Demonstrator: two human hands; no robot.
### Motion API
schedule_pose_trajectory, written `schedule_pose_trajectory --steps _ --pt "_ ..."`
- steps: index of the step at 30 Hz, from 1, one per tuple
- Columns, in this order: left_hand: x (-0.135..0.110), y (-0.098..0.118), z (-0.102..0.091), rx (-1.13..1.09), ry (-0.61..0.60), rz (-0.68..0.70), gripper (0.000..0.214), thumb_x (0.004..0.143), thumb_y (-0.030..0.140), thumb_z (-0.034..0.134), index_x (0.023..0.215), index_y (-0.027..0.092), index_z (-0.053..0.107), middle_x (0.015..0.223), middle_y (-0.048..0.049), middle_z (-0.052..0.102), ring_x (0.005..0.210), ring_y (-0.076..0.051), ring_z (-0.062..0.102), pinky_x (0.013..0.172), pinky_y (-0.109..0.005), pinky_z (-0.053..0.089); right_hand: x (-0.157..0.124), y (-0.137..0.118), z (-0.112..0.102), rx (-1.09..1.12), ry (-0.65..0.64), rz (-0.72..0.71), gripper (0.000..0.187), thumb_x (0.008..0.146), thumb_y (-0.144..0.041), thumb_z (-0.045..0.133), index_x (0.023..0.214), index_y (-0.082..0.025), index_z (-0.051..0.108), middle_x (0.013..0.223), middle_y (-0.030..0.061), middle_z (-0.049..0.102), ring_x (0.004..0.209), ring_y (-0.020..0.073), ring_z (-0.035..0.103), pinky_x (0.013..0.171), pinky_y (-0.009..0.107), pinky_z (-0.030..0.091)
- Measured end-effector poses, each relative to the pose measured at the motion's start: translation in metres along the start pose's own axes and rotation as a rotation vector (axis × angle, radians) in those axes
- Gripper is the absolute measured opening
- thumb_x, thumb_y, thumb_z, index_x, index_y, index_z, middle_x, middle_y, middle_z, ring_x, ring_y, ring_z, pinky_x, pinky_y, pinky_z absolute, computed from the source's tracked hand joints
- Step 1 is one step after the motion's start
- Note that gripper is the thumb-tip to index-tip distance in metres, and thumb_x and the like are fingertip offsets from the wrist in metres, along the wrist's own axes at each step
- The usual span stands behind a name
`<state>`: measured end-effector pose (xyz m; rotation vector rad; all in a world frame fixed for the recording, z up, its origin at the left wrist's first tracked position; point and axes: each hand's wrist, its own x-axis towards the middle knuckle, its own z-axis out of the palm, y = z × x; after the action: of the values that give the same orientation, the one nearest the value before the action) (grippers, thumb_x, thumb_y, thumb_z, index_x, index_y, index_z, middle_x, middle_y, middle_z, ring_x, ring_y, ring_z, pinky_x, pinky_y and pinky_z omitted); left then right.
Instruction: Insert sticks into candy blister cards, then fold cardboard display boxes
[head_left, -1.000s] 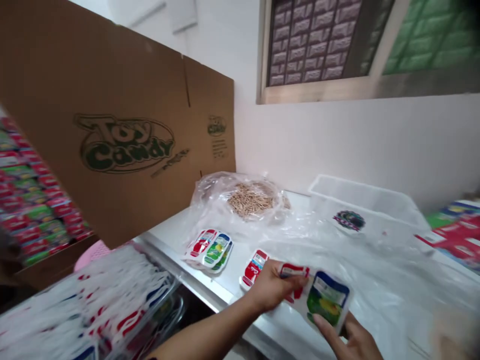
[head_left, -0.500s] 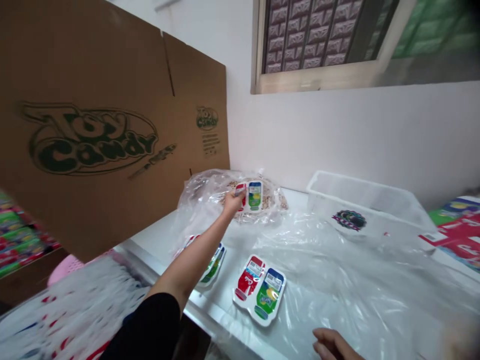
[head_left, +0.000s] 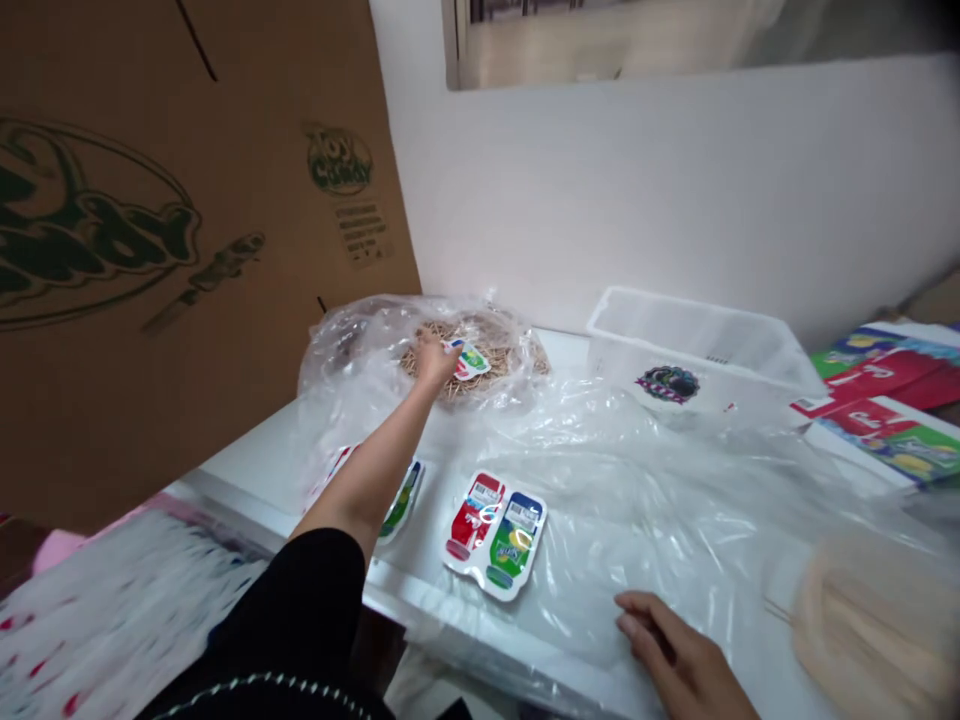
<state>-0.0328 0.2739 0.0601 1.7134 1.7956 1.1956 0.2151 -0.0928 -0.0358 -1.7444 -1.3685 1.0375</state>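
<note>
My left grip (head_left: 437,358) is closed on a small pack (head_left: 472,359), white with red and green on its face, at the far middle of the bench (head_left: 259,450). The pack sits over the mouth of the clear bag (head_left: 337,350), which is spread wide around a loose heap of thin tan sticks (head_left: 514,345); from this angle I can't say for sure whether the pack touches them. My right grip (head_left: 682,655) hangs open at the near right, fingers loosely curled, above the clear sheet (head_left: 637,500) that covers much of the bench.

Between my two arms lies a twin pack (head_left: 495,535), face up, its red cola half on the left and its green half on the right. More packs (head_left: 406,498) show on the left, partly under my forearm. To the right of the bag, near the wall, stands the tub (head_left: 675,400), cloudy, topless, with a round badge on its near side. Printed cards (head_left: 885,385) lie to its right. The brown carton (head_left: 337,310) walls off the far left.
</note>
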Motion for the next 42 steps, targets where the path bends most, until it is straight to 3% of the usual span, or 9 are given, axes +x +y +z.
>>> schedule_pose_trajectory --steps 4,7,11,18,24,30,34,36,42 --pt "-0.082 0.0 -0.012 0.147 -0.218 0.129 0.031 0.08 0.042 0.057 0.095 0.016 0.063 0.092 -0.0078 0.067 0.09 -0.024 0.06 0.082 -0.032 0.041 0.017 -0.015 0.014 0.074 -0.045 0.063 0.04 0.084 -0.054 0.047 0.106 -0.022 0.058 0.092 0.0045 0.068 0.079 0.0176 0.066 0.071 0.026 0.053" --pt "-0.16 -0.014 -0.029 0.322 -0.385 0.235 0.04 0.077 0.052 0.057 0.101 0.02 0.062 0.093 -0.0068 0.066 0.087 -0.025 0.061 0.076 -0.032 0.041 0.039 -0.028 0.036 0.068 -0.074 0.041 0.039 0.084 -0.053 0.046 0.105 -0.02 0.054 0.088 0.0049 0.067 0.077 0.0181 0.066 0.07 0.029 0.052" --pt "-0.223 -0.041 -0.041 0.614 -0.523 0.12 0.056 0.072 0.057 0.059 0.114 0.02 0.053 0.103 -0.0117 0.062 0.094 -0.03 0.06 0.072 -0.034 0.042 0.069 -0.038 0.06 -0.01 -0.009 0.066 0.042 0.081 -0.051 0.049 0.105 -0.017 0.053 0.07 0.0034 0.066 0.065 0.0198 0.064 0.061 0.031 0.049" --pt "-0.224 -0.057 -0.039 0.414 -0.56 -0.118 0.077 0.059 0.053 0.072 0.121 0.017 0.043 0.099 -0.0098 0.064 0.085 -0.026 0.064 0.064 -0.027 0.042 0.089 -0.039 0.074 0.212 -0.039 0.29 0.061 0.076 -0.053 0.053 0.116 -0.008 0.045 0.076 0.0087 0.067 0.057 0.0186 0.061 0.04 0.024 0.039" --pt "-0.234 -0.053 -0.04 -0.193 -0.564 -0.309 0.039 0.062 0.035 0.074 0.089 0.015 0.054 0.077 -0.0032 0.064 0.068 -0.018 0.061 0.058 -0.025 0.045 0.084 -0.039 0.073 0.329 -0.058 0.296 0.056 0.072 -0.054 0.061 0.107 -0.012 0.052 0.074 0.0039 0.066 0.054 0.014 0.057 0.045 0.023 0.041" --pt "-0.252 -0.041 -0.05 -0.524 -0.614 -0.137 0.028 0.066 0.034 0.074 0.078 0.016 0.056 0.077 0.0018 0.053 0.062 -0.011 0.052 0.053 -0.021 0.042 0.068 -0.044 0.063 0.599 -0.293 0.005 0.047 0.067 -0.045 0.073 0.101 -0.015 0.062 0.091 0.0069 0.07 0.085 0.0232 0.064 0.072 0.031 0.05" --pt "-0.266 -0.039 -0.046 -0.583 -0.573 0.154 0.019 0.071 0.027 0.072 0.078 0.016 0.058 0.084 -0.001 0.053 0.079 -0.014 0.052 0.073 -0.025 0.043 0.053 -0.042 0.051 0.474 -0.134 -0.132 0.038 0.067 -0.04 0.075 0.097 -0.019 0.064 0.095 0.0061 0.068 0.089 0.0236 0.061 0.079 0.032 0.047" --pt "-0.271 -0.041 -0.04 -0.606 -0.636 0.156 0.022 0.074 0.027 0.07 0.089 0.017 0.058 0.088 -0.0028 0.056 0.081 -0.015 0.054 0.075 -0.027 0.044 0.048 -0.038 0.046 0.381 -0.107 -0.176 0.031 0.071 -0.039 0.072 0.094 -0.02 0.065 0.093 0.0049 0.067 0.085 0.0213 0.06 0.075 0.029 0.046" --pt "-0.263 -0.039 -0.033 -0.689 -0.833 -0.021 0.075 0.059 0.028 0.081 0.127 0.023 0.048 0.118 -0.0097 0.058 0.087 -0.018 0.059 0.076 -0.031 0.049 0.044 -0.027 0.048 0.416 -0.105 -0.194 0.023 0.077 -0.039 0.067 0.089 -0.019 0.063 0.078 0.0006 0.064 0.074 0.0168 0.057 0.069 0.026 0.044"
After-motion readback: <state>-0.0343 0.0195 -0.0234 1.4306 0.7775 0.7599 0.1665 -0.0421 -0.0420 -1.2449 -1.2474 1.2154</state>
